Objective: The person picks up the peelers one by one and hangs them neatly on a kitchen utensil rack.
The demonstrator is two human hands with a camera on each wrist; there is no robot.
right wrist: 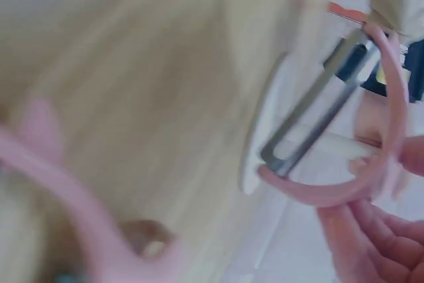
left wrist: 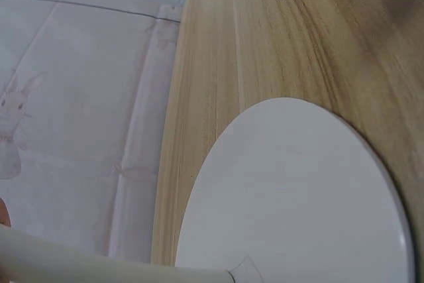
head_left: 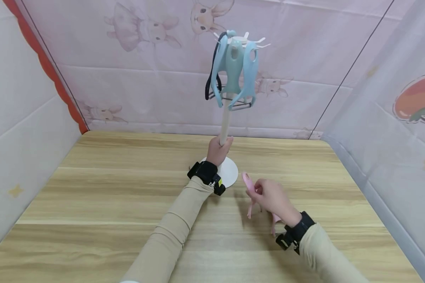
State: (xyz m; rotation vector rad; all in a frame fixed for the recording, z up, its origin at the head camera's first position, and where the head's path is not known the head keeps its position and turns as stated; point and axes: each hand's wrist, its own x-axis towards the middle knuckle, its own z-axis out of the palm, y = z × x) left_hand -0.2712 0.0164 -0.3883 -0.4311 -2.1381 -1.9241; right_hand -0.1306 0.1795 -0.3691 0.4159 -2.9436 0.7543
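Near the back of the table, my left hand [head_left: 217,151] grips the pole [head_left: 225,122] of a white stand with a round base [head_left: 230,173]. From its top hooks hang several Y-shaped peelers: a black one [head_left: 209,84], a teal one [head_left: 234,65] and light blue ones [head_left: 250,70]. Right of the base, my right hand [head_left: 274,198] pinches a pink peeler [head_left: 247,181] by its handle, held above the table. The right wrist view shows its metal blade [right wrist: 318,107]. Another pink peeler [head_left: 275,220] lies below my right wrist, blurred in the right wrist view.
The wooden table [head_left: 102,188] meets a pink rabbit-print curtain [head_left: 156,98] at the back. Pale curtains also close off the left and right sides. Some white hooks [head_left: 263,42] on the right of the stand's top carry nothing.
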